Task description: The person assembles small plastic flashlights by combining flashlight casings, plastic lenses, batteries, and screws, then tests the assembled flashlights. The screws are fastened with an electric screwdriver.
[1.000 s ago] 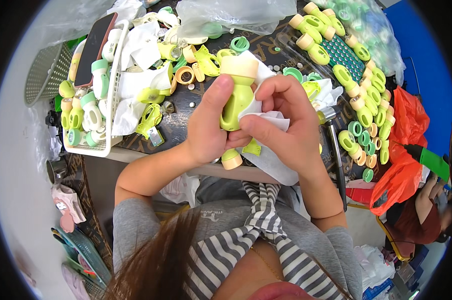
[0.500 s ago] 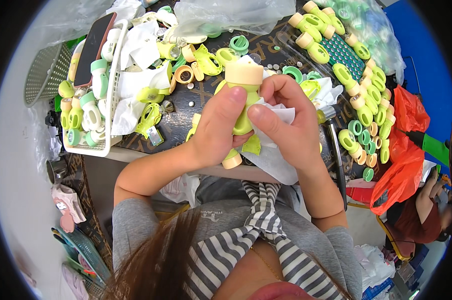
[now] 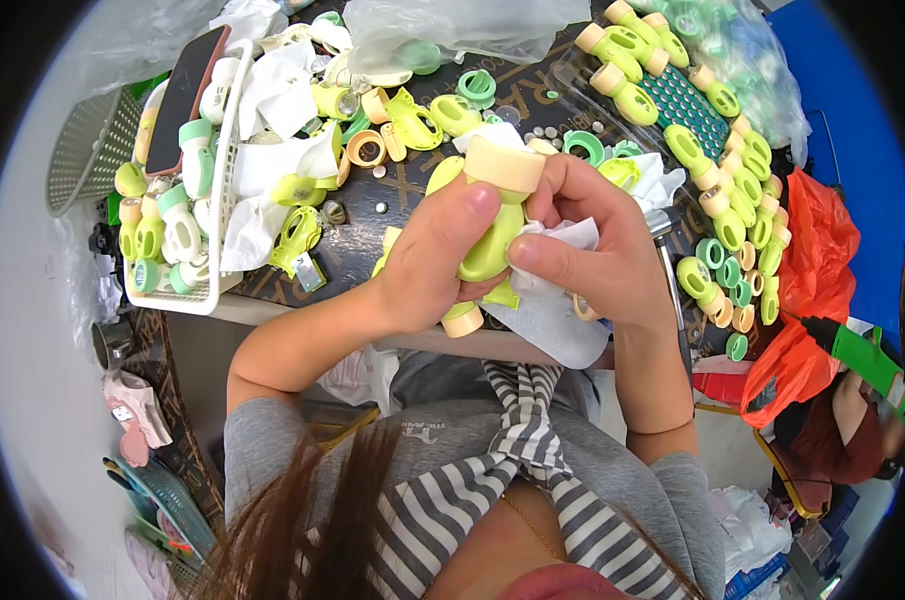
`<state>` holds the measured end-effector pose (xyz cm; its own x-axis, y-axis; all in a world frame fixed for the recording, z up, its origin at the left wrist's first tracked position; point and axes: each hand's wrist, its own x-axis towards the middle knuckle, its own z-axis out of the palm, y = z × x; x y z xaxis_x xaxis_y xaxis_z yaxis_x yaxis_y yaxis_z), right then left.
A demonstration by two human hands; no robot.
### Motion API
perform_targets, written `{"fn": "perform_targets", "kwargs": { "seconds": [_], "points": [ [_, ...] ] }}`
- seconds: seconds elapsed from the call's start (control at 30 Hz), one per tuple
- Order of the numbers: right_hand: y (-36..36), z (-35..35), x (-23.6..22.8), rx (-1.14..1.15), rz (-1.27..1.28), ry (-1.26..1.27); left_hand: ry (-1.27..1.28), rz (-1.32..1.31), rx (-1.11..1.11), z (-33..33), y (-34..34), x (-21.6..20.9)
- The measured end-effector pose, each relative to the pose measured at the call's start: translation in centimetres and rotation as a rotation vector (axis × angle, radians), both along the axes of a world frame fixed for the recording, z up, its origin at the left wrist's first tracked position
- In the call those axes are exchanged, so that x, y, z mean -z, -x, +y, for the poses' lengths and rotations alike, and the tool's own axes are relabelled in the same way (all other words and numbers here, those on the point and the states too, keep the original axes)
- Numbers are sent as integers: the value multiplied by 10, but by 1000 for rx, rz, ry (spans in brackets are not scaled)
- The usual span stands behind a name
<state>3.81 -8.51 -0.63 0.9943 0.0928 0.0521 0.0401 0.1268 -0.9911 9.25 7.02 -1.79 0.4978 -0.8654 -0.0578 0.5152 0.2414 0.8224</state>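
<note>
Above the near edge of the table, my left hand (image 3: 423, 255) is closed around a small flashlight (image 3: 491, 248) with a yellow-green body and a wide peach head, its head end up. My right hand (image 3: 608, 260) pinches a crumpled white tissue (image 3: 573, 236) against the flashlight's right side, thumb and fingers bent. Under the hands lies another peach flashlight head (image 3: 463, 320), partly hidden, beside a pale sheet (image 3: 553, 333) at the table edge. Yellow-green shell pieces (image 3: 298, 235) lie left of my left hand.
On the left stands a white basket (image 3: 218, 285) of flashlights with a phone (image 3: 185, 100) on top. Rows of flashlights (image 3: 730, 225) and rings line the right side. A hammer-like tool (image 3: 668, 255) lies by my right hand. Beyond are a red bag (image 3: 818, 250) and another person's arm (image 3: 853, 410).
The flashlight has tilted slightly to the right in my left hand. My right fingers have shifted along it, and the tissue is more bunched. At far right, a green-and-black object has moved left and down.
</note>
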Motion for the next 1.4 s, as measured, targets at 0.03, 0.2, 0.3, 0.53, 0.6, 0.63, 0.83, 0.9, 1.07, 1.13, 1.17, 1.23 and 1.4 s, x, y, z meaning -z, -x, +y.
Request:
{"fn": "perform_targets", "kwargs": {
  "seconds": [0.03,0.2,0.3,0.53,0.6,0.63,0.83,0.9,1.07,1.13,1.17,1.23,1.4],
  "points": [
    [0,1,0,8,2,-5,0,0,0,0,0,-1],
    [3,6,-4,32,75,-73,-94,-103,-129,-5,7,-5],
    [3,8,-2,82,61,-29,-113,-135,-103,-4,3,3],
    [1,-4,-2,-8,34,78,-107,-146,-92,-5,3,-2],
    [1,-4,-2,-20,39,67,-97,-136,-75,-3,2,-2],
    [1,-3,-2,-25,61,6,-97,-136,-74,-3,3,-1],
    [4,6,2,33,48,-67,-144,-168,-121,-6,2,2],
    [3,3,0,31,29,16,-113,-199,-172,-9,5,1],
    [1,-3,-4,-29,33,104,-117,-8,-58,-3,-1,-5],
    [1,1,1,-2,-3,73,-94,31,-30,-3,-2,-4],
    [1,3,3,25,-38,43,-106,20,-66,-6,-1,-5],
    [3,9,1,46,-11,-14,-118,10,-104,-7,0,-5],
    [1,7,3,94,-41,110,-116,116,-58,-6,-5,-4]
  ]
}}
